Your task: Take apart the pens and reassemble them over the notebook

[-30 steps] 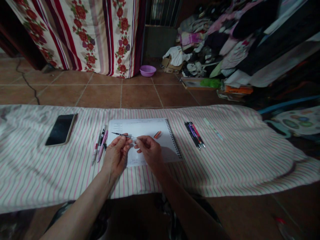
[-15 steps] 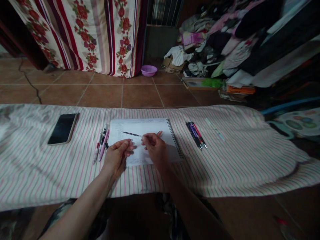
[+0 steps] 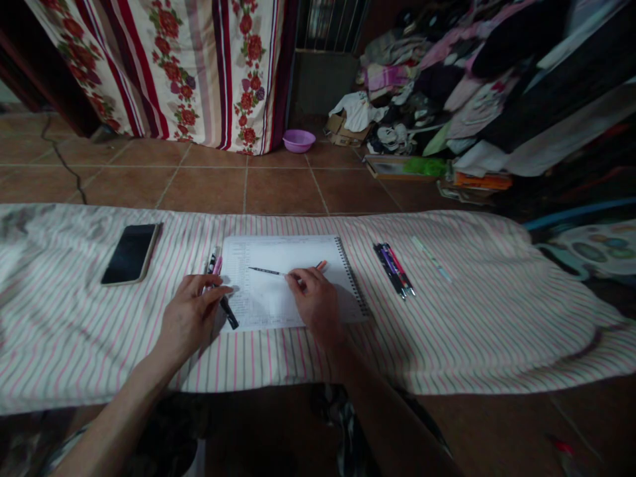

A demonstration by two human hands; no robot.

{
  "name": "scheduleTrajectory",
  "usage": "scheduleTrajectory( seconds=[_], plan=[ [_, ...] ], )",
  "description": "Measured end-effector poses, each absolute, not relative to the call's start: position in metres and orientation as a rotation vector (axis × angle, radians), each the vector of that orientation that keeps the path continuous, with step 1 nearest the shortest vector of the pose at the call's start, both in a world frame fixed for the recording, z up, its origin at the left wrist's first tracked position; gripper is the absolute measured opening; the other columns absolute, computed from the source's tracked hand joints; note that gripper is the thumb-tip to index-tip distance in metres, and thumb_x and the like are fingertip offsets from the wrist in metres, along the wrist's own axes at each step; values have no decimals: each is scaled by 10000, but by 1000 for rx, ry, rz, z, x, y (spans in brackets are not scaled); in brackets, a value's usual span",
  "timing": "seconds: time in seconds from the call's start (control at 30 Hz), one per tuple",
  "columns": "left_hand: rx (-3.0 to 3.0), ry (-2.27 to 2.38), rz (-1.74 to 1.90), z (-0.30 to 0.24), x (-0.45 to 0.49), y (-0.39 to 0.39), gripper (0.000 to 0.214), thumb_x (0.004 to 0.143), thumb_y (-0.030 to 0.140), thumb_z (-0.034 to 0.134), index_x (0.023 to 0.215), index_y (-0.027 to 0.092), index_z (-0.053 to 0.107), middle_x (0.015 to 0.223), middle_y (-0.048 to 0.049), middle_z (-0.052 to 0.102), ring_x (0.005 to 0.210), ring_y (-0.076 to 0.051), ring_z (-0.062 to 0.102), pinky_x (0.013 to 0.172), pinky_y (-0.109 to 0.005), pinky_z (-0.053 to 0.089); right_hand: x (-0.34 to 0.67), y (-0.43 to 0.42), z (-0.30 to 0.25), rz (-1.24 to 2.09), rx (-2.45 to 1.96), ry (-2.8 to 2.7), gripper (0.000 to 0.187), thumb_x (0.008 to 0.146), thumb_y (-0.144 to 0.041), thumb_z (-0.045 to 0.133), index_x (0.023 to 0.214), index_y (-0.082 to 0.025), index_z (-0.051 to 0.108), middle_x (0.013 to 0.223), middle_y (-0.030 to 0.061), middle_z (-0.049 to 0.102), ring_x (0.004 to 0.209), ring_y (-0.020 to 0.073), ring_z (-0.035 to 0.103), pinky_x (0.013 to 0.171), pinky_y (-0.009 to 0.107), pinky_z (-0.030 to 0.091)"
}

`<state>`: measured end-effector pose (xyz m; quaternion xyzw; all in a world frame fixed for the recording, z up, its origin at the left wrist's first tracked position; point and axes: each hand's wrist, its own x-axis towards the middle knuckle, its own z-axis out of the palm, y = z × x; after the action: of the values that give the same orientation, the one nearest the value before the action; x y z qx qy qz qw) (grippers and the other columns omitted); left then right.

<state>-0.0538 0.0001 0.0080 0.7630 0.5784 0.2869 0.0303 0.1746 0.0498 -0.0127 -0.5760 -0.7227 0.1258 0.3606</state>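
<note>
On the notebook (image 3: 278, 298), my right hand (image 3: 315, 301) pinches a slim dark pen refill (image 3: 265, 270), its narrow end pointing left. Beyond those fingers shows an orange tip (image 3: 322, 265); whether it lies on the page or is held is unclear. My left hand (image 3: 191, 308) has thumb and index finger closed around the upper part of a black pen (image 3: 229, 314) at the notebook's left edge. Behind that hand, a pink pen (image 3: 217, 265) and a black-and-white pen (image 3: 212, 262) show only their upper ends.
A phone (image 3: 131, 255) lies left on the striped cloth (image 3: 477, 318). Right of the notebook's spiral are several pens (image 3: 394, 270) and a pale, thin stick (image 3: 431, 259). Farther back, a purple basin (image 3: 299, 140) stands on the tiled floor near a curtain (image 3: 173, 73) and piled clothes (image 3: 387, 76).
My left hand has moved left, away from my right hand, and taken hold of the black pen, whose lower end now swings out over the page. The right hand keeps the refill nearly still.
</note>
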Motion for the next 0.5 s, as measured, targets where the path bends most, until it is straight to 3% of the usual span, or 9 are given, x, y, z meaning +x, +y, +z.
scheduleTrajectory(
  seconds=[0.13,0.5],
  plan=[
    [2540,1700,782,3,-58,-2,298,806,109,461,924,249,697,1047,-85,583,989,-254,470,773,-389,488,176,49,-18,247,-1522,-1974,142,836,-294,537,787,-215,644,787,46,630,696,163,591,660,262,434],
    [2570,1524,758,-8,-65,6,243,797,117,492,909,208,688,1043,-97,586,972,-230,478,792,-361,487,174,45,-21,272,-1530,-2047,87,812,-243,575,865,-207,634,853,49,611,750,165,596,680,256,440]
  ],
)
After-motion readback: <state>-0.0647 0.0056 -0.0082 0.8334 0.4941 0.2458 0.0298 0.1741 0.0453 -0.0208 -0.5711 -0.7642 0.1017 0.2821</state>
